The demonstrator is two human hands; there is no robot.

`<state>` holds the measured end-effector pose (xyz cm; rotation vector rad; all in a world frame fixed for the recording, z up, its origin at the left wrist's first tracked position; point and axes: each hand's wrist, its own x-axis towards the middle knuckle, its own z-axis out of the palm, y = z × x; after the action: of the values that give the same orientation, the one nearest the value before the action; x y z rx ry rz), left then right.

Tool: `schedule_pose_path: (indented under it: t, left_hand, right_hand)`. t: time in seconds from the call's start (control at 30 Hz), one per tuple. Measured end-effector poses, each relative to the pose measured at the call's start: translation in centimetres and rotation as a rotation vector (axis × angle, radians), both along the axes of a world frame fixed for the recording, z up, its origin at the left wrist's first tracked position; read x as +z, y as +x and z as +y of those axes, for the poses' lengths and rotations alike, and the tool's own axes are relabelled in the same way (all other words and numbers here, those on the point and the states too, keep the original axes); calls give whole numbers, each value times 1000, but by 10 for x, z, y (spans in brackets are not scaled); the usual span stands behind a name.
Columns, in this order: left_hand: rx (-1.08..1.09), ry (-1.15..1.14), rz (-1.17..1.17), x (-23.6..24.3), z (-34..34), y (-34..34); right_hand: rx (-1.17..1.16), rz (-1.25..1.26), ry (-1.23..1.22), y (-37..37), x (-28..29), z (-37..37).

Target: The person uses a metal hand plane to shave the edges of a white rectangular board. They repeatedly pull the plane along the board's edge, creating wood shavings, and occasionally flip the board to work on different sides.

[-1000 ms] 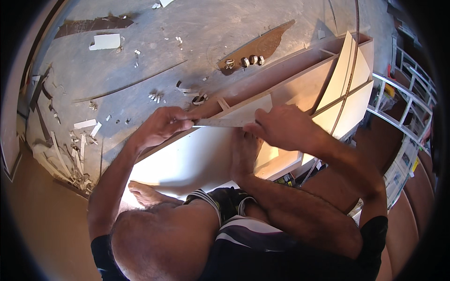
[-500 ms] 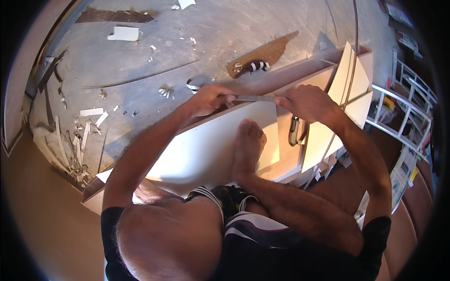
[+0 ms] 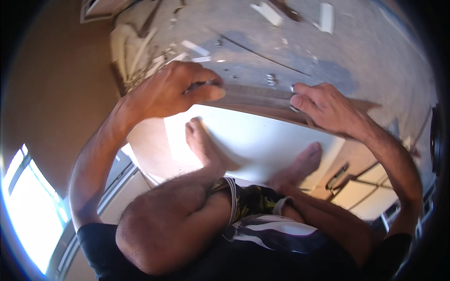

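Note:
My left hand [image 3: 183, 89] is raised over the far left part of a white board [image 3: 262, 140], its fingers curled toward the thumb. Whatever they hold, if anything, is hidden and blurred. On the other side, my right hand [image 3: 326, 107] hovers above the board's far edge. Its thumb and fingers are pressed together, with small pale, shiny bits showing at the fingertips that I cannot name. No strip can be made out between the hands. My bare feet rest on the board, which lies over a long brown wooden frame [image 3: 262, 110].
A slim dark tool [image 3: 337, 175] lies right of my feet, near a cream panel [image 3: 363, 199]. Offcut strips [image 3: 140, 56] are heaped at the far left. White scraps [image 3: 326, 18] and a thin dark strip [image 3: 262, 57] lie on the concrete floor. A bright window [image 3: 35, 210] is at left.
My view has swung left. Both hands have moved apart, and the thin strip stretched between them is no longer visible there. My other foot now shows on the board.

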<state>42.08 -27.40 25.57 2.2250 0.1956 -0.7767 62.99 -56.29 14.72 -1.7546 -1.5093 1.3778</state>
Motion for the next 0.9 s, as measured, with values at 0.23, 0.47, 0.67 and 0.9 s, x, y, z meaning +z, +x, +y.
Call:
schedule_pose_path:
  t: [0.23, 0.47, 0.67, 0.9]
  left_hand:
    - [102, 347, 137, -10, 23, -139]
    - [257, 436, 281, -17, 39, -183]
    - [234, 447, 308, -7, 53, -181]
    - [74, 502, 595, -15, 57, -176]
  right_hand:
    - [231, 295, 194, -134, -142, 127]
    - [212, 543, 0, -212, -207, 166]
    - [218, 586, 234, -247, -219, 195]
    - [131, 611, 183, -254, -212, 199]
